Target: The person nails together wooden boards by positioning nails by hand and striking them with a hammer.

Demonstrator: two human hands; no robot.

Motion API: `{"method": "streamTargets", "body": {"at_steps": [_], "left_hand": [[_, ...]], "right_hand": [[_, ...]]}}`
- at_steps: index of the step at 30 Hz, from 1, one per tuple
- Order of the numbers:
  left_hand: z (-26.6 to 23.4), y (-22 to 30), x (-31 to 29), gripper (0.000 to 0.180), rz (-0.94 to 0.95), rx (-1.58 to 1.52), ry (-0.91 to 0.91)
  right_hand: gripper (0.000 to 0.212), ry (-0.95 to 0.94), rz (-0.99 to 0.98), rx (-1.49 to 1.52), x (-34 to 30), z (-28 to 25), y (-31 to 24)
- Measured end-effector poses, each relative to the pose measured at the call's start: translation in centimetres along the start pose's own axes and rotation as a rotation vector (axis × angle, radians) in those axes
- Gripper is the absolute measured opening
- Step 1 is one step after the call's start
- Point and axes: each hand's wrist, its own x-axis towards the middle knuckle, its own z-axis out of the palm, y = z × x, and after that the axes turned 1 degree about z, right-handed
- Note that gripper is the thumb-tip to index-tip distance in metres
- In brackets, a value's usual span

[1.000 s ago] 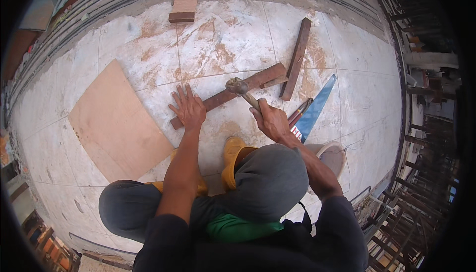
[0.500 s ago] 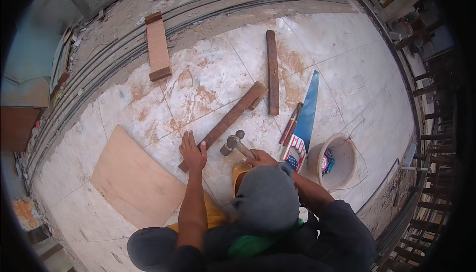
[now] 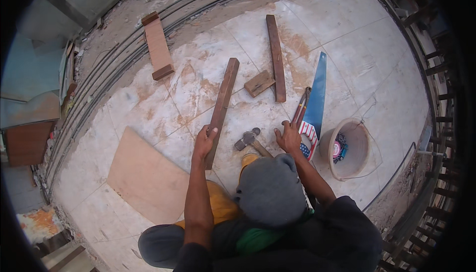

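Note:
My left hand (image 3: 203, 142) is closed around the near part of a dark wooden bar (image 3: 224, 98), thumb on top. A nail sticks out of the bar's right side. My right hand (image 3: 289, 137) is empty, with fingers apart, beside the handsaw's (image 3: 318, 93) handle. Between my hands a ball-peen hammer (image 3: 252, 142) lies on the floor, its lower handle hidden behind the grey cap. Beyond it, a short wooden block (image 3: 259, 83) lies against a second wooden bar (image 3: 276, 61), which also has a nail in it. Pincers (image 3: 302, 106) with red handles lie alongside the saw.
A whitish bucket (image 3: 366, 148) with small items inside stands at the right. On the left lies a plywood sheet (image 3: 146, 178). Farther off is a board with end blocks (image 3: 158, 49), near long cables (image 3: 111, 54). The tiled floor (image 3: 198, 93) is dusty.
My right hand has let go of the hammer and moved right toward the saw. My left hand now grips the bar, which has turned steeper. The short block now shows apart from it.

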Motion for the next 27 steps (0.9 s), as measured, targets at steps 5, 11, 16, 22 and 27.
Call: {"method": "streamTargets", "body": {"at_steps": [5,11,16,22,27], "left_hand": [[0.2,2.1,-0.3,0.039,-0.337,-0.380,-0.090],[1.1,1.9,-0.5,0.034,-0.176,-0.196,0.013],[1.3,0.1,-0.3,0.044,-0.138,-0.163,0.107],[-3.4,0.6,2.4,0.050,0.201,0.710,0.589],[-4.6,14.9,4.0,0.040,0.264,-0.010,0.509]], "right_hand": [[0.055,-0.067,0.225,-0.082,4.0,-1.3,1.1],[0.042,0.072,0.175,-0.154,4.6,0.8,1.4],[0.034,0.034,0.102,-0.172,3.7,0.8,2.9],[0.035,-0.079,0.084,0.003,3.1,-0.4,1.5],[0.036,-0.121,0.113,-0.033,3.2,-0.9,2.3]]}}
